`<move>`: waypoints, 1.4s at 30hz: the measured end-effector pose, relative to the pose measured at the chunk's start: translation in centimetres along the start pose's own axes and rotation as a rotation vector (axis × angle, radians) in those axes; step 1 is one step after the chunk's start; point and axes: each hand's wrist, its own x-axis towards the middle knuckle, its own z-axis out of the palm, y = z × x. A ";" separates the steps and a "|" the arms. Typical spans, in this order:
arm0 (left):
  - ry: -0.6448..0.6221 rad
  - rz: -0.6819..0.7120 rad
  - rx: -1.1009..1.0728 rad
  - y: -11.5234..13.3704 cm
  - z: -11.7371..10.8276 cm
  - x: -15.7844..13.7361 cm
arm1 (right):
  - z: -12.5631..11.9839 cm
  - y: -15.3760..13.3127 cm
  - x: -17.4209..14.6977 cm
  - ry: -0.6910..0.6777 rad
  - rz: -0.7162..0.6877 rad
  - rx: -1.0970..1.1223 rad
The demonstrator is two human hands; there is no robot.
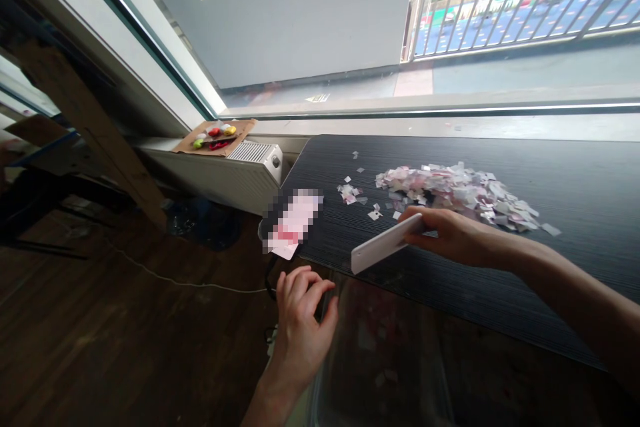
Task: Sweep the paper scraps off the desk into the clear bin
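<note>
My right hand [445, 233] grips a white flat rectangular piece [383, 245] by its far end, tilted on its long edge above the dark table [575, 267]. Just beyond that hand lies a long heap of small square chips [450, 187], whitish, clear and pinkish. A smaller cluster of chips [349, 194] lies to its left. My left hand [306, 303] hovers in front of the table's edge, fingers curved, thumb apart from them, with nothing held. Near it, at the table's left end, sits a pinkish-white flat item [295, 220], partly blurred out.
Below the table edge stands a see-through bin [380, 347] with some chips inside. To the left are a radiator [235, 173], cardboard with colourful small items [215, 137], a leaning wooden board [90, 127] and a cable [190, 283] on the floor. A window runs behind.
</note>
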 end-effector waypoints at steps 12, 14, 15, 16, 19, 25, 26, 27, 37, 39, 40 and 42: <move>0.008 0.015 -0.001 0.1 -0.1 0.1 | 0.0 -0.5 2.3 0.033 0.041 -0.071; 0.007 0.015 -0.005 0.2 0.0 0.1 | -0.6 0.2 1.5 0.008 0.062 -0.074; 0.008 0.017 -0.005 0.2 0.1 0.2 | -0.8 0.5 1.1 0.004 0.072 -0.073; 0.016 0.020 -0.001 0.2 0.3 0.4 | -1.0 0.7 0.7 0.011 0.078 -0.067; 0.052 0.040 0.044 0.2 0.8 1.1 | -0.7 0.7 0.6 0.094 0.100 -0.041; -0.007 0.085 0.107 -0.4 1.4 2.3 | 0.5 -0.3 0.4 0.158 0.118 -0.065; -0.023 0.089 0.104 -0.4 1.4 2.3 | 0.6 -0.3 -0.2 0.154 0.116 -0.057; -0.032 0.089 0.102 -0.4 1.4 2.4 | 0.6 -0.1 -0.9 0.152 0.118 -0.040; 0.016 0.130 0.103 0.7 0.9 3.3 | 2.2 1.3 -4.1 0.435 0.246 0.138; 0.008 0.158 0.107 0.8 0.8 3.5 | 2.7 1.0 -3.3 0.467 0.262 0.135; 0.004 0.169 0.109 0.8 0.8 3.6 | 2.9 0.8 -2.9 0.478 0.269 0.128; 0.006 0.179 0.115 0.7 0.9 3.9 | 3.1 0.5 -2.2 0.491 0.293 0.095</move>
